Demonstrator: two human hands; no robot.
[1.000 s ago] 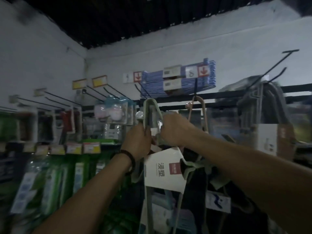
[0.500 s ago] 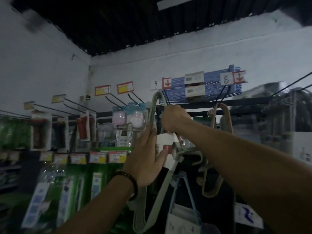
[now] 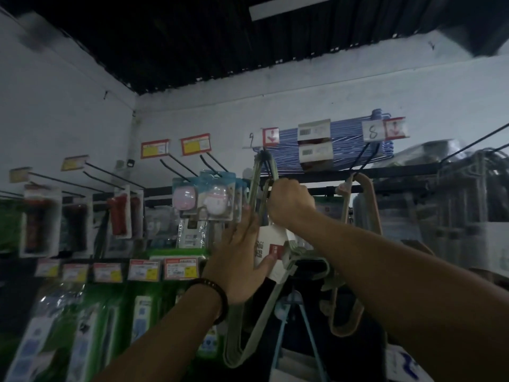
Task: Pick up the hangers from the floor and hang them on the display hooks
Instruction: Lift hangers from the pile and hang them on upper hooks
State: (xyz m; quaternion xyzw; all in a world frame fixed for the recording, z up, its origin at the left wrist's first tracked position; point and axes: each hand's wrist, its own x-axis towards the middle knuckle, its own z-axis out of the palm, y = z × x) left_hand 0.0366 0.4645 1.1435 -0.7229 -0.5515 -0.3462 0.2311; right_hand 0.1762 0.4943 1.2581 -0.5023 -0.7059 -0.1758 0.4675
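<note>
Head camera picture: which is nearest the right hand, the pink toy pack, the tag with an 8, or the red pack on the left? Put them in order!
1. The pink toy pack: just left of the right hand, which grips the hangers.
2. The tag with an 8: up and to the right.
3. The red pack: far off to the left.

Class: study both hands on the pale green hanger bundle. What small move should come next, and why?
Probably the right hand should ease the hanger bundle further back along the display hook: its hook tops sit right at the hook's front tip, while the left hand steadies it with straight fingers.
</note>
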